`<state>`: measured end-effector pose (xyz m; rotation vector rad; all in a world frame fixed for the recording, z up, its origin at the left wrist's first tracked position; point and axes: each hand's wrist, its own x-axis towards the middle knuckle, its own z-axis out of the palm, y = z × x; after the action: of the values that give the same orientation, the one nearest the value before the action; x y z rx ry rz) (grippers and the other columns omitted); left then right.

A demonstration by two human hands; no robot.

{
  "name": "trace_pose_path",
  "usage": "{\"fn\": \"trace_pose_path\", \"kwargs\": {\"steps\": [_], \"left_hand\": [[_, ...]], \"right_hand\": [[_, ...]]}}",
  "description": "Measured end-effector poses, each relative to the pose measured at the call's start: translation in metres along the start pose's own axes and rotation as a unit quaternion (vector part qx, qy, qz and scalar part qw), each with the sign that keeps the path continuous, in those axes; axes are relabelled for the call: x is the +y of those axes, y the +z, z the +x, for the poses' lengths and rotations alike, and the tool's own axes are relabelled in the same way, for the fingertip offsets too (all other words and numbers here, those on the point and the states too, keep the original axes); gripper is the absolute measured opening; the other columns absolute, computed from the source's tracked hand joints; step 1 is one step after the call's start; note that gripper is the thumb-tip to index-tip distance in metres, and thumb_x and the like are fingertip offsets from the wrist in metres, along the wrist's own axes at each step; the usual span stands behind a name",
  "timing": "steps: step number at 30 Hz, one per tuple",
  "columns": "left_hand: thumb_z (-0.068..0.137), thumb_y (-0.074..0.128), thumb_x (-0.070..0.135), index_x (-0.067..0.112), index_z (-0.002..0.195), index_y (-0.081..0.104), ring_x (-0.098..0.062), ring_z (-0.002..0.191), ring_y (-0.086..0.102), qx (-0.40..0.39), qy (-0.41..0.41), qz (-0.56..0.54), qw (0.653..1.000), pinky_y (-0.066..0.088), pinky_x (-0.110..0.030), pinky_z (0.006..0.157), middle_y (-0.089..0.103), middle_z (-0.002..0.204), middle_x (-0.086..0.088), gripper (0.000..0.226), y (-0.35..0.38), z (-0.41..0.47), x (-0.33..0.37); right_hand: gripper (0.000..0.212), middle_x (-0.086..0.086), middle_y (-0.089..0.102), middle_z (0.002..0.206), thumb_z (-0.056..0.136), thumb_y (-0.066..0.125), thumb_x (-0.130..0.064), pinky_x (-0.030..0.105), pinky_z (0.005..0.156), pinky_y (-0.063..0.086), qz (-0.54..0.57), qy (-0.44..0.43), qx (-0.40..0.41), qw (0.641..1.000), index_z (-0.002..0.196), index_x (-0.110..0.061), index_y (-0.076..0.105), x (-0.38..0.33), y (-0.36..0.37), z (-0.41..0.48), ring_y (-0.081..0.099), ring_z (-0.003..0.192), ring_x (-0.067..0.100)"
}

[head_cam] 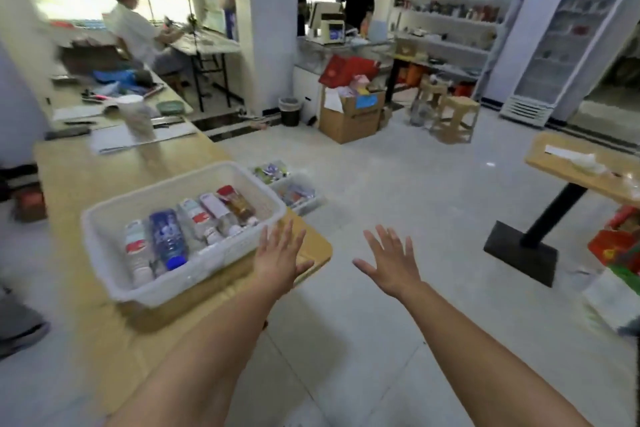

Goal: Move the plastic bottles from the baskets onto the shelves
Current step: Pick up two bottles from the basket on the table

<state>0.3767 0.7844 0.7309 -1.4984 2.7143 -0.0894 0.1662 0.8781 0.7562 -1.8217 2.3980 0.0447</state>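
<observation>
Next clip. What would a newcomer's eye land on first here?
Two open hands are stretched forward in the foreground, the left hand over the corner of the wooden table, the right hand over the floor. Left of them, a white basket on the table holds plastic bottles lying side by side, a blue bottle standing out.

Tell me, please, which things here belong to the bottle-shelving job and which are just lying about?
For the job: white basket on the table; plastic bottles in it; small baskets on the floor; shelves at the far wall; left hand and right hand, both holding nothing.

Lying about: cardboard box; waste bin; wooden stools; cup.
</observation>
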Motion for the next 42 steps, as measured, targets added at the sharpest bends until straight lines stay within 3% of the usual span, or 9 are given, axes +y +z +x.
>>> {"fn": "trace_pose_path", "kwargs": {"steps": [4,9,15,21,26,29,32,36,42], "left_hand": [[0.096,0.019,0.062,0.027,0.153,-0.007,-0.029,0.147,-0.016,0.007,-0.104,-0.006,0.995,-0.015,-0.050,0.115,-0.015,0.161,-0.006,0.073,0.001,-0.019,-0.076],[0.097,0.020,0.061,0.027,0.152,-0.014,-0.029,0.146,-0.020,0.002,-0.215,-0.015,0.976,-0.023,-0.045,0.110,-0.020,0.159,-0.007,0.072,0.010,-0.029,-0.165],[0.098,0.018,0.060,0.027,0.152,-0.014,-0.029,0.146,-0.020,-0.052,-0.282,-0.006,0.958,-0.011,-0.047,0.116,-0.021,0.159,-0.006,0.071,0.026,-0.029,-0.240],[0.096,0.024,0.062,0.025,0.151,-0.016,-0.027,0.145,-0.022,-0.097,-0.300,0.002,0.949,-0.011,-0.049,0.116,-0.024,0.158,-0.007,0.078,0.045,-0.033,-0.288],[0.096,0.031,0.061,0.023,0.151,-0.015,-0.028,0.145,-0.022,-0.135,-0.301,0.016,0.944,-0.012,-0.049,0.115,-0.024,0.158,-0.009,0.082,0.061,-0.024,-0.308],[0.096,0.041,0.055,0.022,0.151,-0.017,-0.030,0.145,-0.022,-0.159,-0.294,0.031,0.942,-0.013,-0.049,0.114,-0.026,0.157,-0.011,0.086,0.071,-0.009,-0.310],[0.097,0.048,0.036,0.022,0.152,-0.016,-0.031,0.145,-0.022,-0.170,-0.307,0.049,0.935,-0.019,-0.046,0.111,-0.026,0.157,-0.013,0.086,0.082,0.004,-0.310],[0.097,0.044,0.023,0.019,0.150,-0.021,-0.032,0.144,-0.022,-0.205,-0.315,0.085,0.923,-0.018,-0.047,0.113,-0.026,0.156,-0.016,0.084,0.091,0.021,-0.312],[0.096,0.043,0.012,0.020,0.149,-0.022,-0.028,0.145,-0.022,-0.227,-0.250,0.084,0.938,-0.009,-0.045,0.117,-0.026,0.157,-0.011,0.084,0.108,0.042,-0.333]], "right_hand": [[0.128,0.000,-0.005,0.161,0.043,-0.031,-0.086,0.050,0.116,-0.005,-0.027,-0.103,0.004,0.994,0.152,-0.028,0.003,-0.075,-0.004,0.045,-0.006,0.148,0.021],[0.092,0.002,-0.001,0.161,0.079,0.003,-0.080,0.052,0.116,-0.002,-0.043,-0.190,0.021,0.981,0.153,-0.025,0.006,-0.154,-0.010,0.105,-0.001,0.148,0.024],[0.072,0.000,-0.001,0.161,0.094,0.029,-0.062,0.050,0.117,-0.005,-0.034,-0.242,0.010,0.970,0.153,-0.028,0.003,-0.233,0.000,0.161,-0.002,0.148,0.021],[0.071,-0.001,-0.006,0.161,0.095,0.029,-0.061,0.050,0.116,-0.007,-0.005,-0.252,-0.048,0.966,0.153,-0.029,0.005,-0.269,0.041,0.191,-0.009,0.148,0.020],[0.101,-0.002,-0.008,0.161,0.064,-0.005,-0.078,0.050,0.116,-0.008,-0.028,-0.252,-0.078,0.964,0.152,-0.030,0.002,-0.275,0.057,0.221,-0.011,0.147,0.020],[0.072,-0.002,-0.010,0.161,0.093,0.020,-0.066,0.050,0.117,-0.007,-0.046,-0.250,-0.086,0.963,0.152,-0.032,-0.002,-0.275,0.064,0.247,-0.012,0.147,0.019],[0.062,0.000,-0.009,0.161,0.101,0.026,-0.048,0.052,0.118,-0.004,-0.073,-0.283,-0.083,0.953,0.152,-0.033,-0.005,-0.283,0.067,0.268,-0.010,0.148,0.021],[0.084,0.000,-0.013,0.160,0.091,0.045,-0.003,0.052,0.117,-0.008,-0.111,-0.327,-0.098,0.933,0.151,-0.038,-0.003,-0.296,0.069,0.296,-0.013,0.147,0.022],[0.089,0.003,-0.014,0.160,0.090,0.055,-0.011,0.051,0.115,-0.017,-0.196,-0.446,-0.086,0.869,0.150,-0.040,-0.003,-0.327,0.078,0.343,-0.013,0.147,0.025]]}}
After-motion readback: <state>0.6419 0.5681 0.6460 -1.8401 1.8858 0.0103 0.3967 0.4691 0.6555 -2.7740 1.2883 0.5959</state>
